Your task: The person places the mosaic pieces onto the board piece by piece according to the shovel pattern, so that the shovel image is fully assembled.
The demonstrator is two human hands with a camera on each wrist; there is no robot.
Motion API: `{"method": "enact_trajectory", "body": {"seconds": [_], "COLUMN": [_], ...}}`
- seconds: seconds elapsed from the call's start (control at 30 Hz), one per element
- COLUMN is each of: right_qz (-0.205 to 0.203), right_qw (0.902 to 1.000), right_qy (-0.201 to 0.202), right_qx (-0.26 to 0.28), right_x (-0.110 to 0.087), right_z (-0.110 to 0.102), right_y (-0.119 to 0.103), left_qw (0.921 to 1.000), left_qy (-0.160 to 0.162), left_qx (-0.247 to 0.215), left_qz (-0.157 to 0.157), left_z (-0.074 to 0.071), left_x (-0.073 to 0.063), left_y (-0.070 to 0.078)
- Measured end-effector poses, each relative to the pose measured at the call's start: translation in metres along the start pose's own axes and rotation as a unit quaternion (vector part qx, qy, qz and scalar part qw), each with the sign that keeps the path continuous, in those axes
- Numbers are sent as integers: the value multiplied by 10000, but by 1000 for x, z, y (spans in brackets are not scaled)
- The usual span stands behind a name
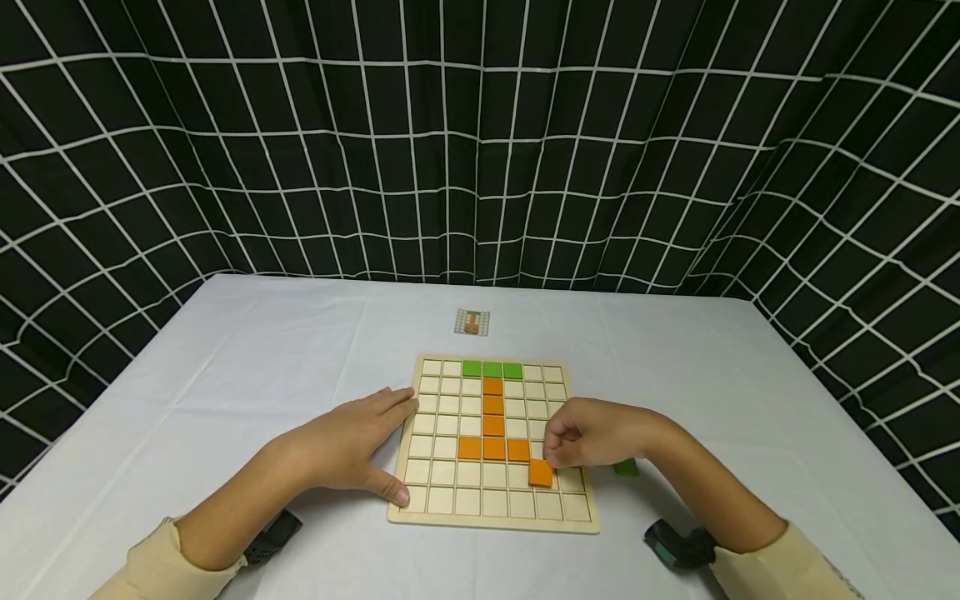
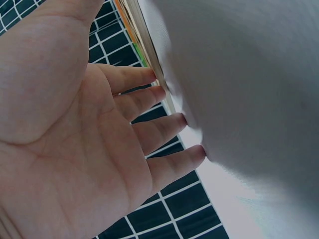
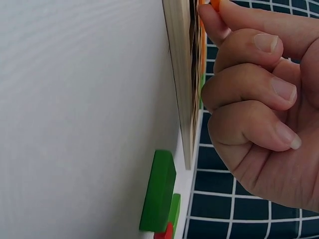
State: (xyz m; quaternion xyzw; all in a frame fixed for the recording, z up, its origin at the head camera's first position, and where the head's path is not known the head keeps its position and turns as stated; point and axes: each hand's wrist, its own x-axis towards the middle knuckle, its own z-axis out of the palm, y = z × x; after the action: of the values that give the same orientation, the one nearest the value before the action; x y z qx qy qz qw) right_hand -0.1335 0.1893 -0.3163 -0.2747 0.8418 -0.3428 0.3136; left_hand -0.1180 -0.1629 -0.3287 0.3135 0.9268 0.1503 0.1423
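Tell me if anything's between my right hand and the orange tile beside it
Nothing visible is: your right hand pinches the orange tile directly, over the lower right part of the board.

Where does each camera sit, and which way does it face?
Head: on the head, facing forward and down; board, left hand, right hand and forearms show.
Left wrist: on that wrist, facing along its palm and fingers toward the board's edge.
Right wrist: on that wrist, facing curled fingers and a green tile.
Head and right wrist share the pinched orange tile.
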Motion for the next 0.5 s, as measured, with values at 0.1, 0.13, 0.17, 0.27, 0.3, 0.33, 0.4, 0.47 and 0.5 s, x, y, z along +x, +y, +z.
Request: {"method": "enact_trajectory", "body": {"seconds": [0.1,0.13,0.17,0.27,0.3,0.33,0.4,0.47,0.5], "right_qz": [8,13,11,-10,-26,-31,-51,-48,-31], "right_qw": [10000,10000,10000,9999,9999,9999,9999,9999,9998], "right_qy": [-1,-3,1,-8,-19,-25,-53,-65,-62], "right_qx": [-55,-77,-99,-136,-132,-128,-123,-142,-171], "right_x": [2,3,4,7,7,8,10,11,12], "right_z": [1,1,1,2,3,4,5,6,6], "right_y": [-2,-3,-3,-5,-5,-6,-9,-11,-11], "left_qw": [10000,10000,10000,10000,10000,10000,10000,10000,10000], "left_qy": [-1,2,3,7,6,7,8,13,15], "left_qx": [14,16,18,31,30,32,38,44,45], "left_qz": [0,5,10,18,19,18,20,24,26], "left_z": [0,0,0,0,0,0,0,0,0], "left_x": [0,0,0,0,0,0,0,0,0], "left_y": [0,0,0,0,0,0,0,1,1]}}
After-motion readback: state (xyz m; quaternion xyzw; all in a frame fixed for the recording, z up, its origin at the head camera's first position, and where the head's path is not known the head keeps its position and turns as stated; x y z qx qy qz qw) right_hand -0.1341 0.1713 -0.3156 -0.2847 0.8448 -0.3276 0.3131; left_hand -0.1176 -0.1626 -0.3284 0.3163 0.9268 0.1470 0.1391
